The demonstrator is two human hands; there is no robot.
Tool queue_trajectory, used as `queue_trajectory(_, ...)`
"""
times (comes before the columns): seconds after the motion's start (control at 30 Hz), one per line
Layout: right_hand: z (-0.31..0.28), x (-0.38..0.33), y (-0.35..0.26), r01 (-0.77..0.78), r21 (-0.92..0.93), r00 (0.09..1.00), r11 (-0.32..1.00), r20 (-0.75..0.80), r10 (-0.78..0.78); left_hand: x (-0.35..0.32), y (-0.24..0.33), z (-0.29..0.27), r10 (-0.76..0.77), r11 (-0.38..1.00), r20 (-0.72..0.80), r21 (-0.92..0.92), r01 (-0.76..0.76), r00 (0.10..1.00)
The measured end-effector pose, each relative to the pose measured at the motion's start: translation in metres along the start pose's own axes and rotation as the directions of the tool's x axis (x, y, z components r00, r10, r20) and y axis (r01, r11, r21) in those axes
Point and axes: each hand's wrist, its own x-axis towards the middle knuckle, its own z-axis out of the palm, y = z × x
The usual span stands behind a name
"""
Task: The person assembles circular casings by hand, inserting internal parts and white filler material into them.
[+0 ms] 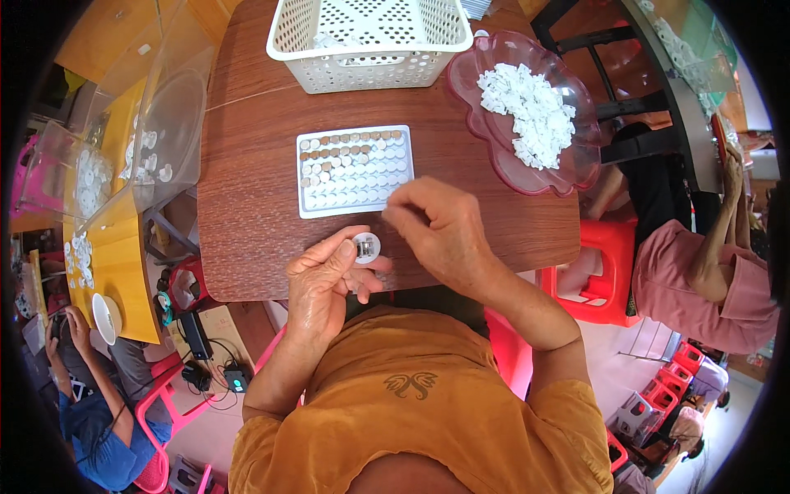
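Note:
My left hand (317,284) holds a small round white plastic piece (367,248) between thumb and fingers, near the table's front edge. Silvery metal parts show inside its open face. To the right of it, and a little higher, my right hand (448,226) has its thumb and forefinger pinched together; anything between them is too small to make out. Just beyond both hands lies a shallow white tray (350,214) with rows of round pockets. Button cells (333,151), some silvery and some brownish, sit in its far and left pockets.
On the brown table (255,165), a white perforated basket (370,76) stands at the far side. A pink scalloped bowl (494,152) at the right holds a heap of small white parts (531,115). A red stool (605,276) and a seated person (699,288) are at the right.

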Motion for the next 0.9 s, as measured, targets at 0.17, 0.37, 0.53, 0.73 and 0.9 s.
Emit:
queue_trajectory(0.17, 0.009, 0.032, 0.009, 0.2, -0.337, 0.947, 0.92, -0.173, -0.269, 0.0, 0.002, 0.001, 0.028, 1.0, -0.003, -0.005, -0.028, 1.0)
queue_trajectory(0.37, 0.028, 0.049, 0.014, 0.19, -0.5, 0.955, 0.845, -0.105, -0.277, 0.001, 0.002, -0.001, 0.044, 0.999, -0.023, -0.01, -0.044, 0.999)
queue_trajectory(0.53, 0.033, 0.051, 0.017, 0.196, -0.524, 0.962, 0.829, -0.061, -0.266, 0.002, 0.002, -0.003, 0.053, 0.998, -0.034, -0.023, -0.053, 0.998)
queue_trajectory(0.73, 0.037, 0.052, 0.02, 0.194, -0.507, 0.961, 0.84, -0.074, -0.267, 0.002, 0.003, -0.002, 0.054, 0.998, -0.043, -0.005, -0.055, 0.998)
queue_trajectory(0.9, 0.032, 0.037, 0.022, 0.213, -0.389, 0.954, 0.896, -0.115, -0.277, 0.002, 0.005, -0.003, 0.028, 0.997, 0.008, -0.067, -0.028, 1.0)
